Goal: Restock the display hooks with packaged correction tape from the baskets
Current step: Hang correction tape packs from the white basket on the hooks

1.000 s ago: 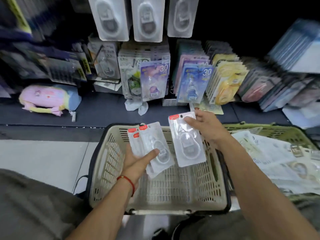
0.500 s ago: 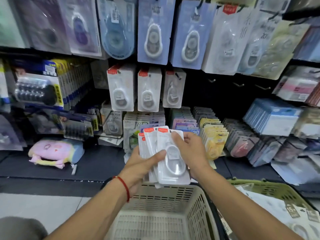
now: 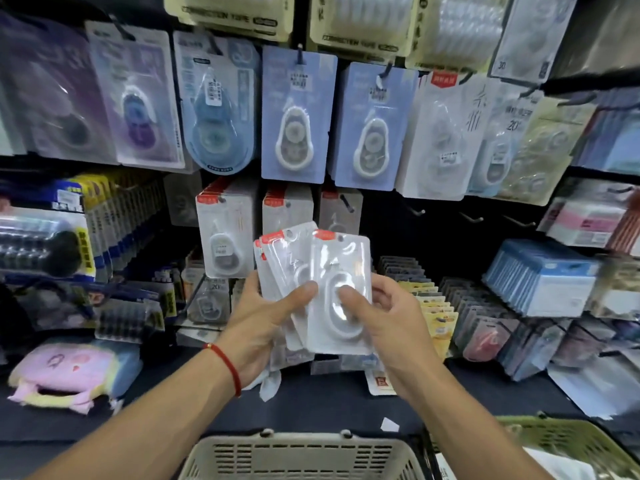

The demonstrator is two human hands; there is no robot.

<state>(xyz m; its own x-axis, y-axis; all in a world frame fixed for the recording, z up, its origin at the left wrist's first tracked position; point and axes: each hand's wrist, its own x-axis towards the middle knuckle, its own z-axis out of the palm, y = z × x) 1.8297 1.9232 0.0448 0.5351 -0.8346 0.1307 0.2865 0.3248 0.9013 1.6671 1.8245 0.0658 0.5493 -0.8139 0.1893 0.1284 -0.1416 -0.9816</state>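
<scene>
Both hands up at frame centre on a fanned stack of correction tape packs point(image 3: 323, 289). Left hand point(image 3: 263, 320) grips the stack from 9 o'clock, thumb across the fronts. Right hand point(image 3: 388, 317) pinches the front pack from 3 o'clock, thumb on its blister. Stack sits in front of matching red-tabbed packs on hooks point(image 3: 225, 230) at 12 o'clock. Beige basket point(image 3: 301, 455) at 6 o'clock, green basket point(image 3: 561, 441) at 4 o'clock.

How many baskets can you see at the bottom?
2: a beige basket at the bottom middle, below the hands, and a green basket at the bottom right corner. Both are cut off by the picture's edge.
</scene>
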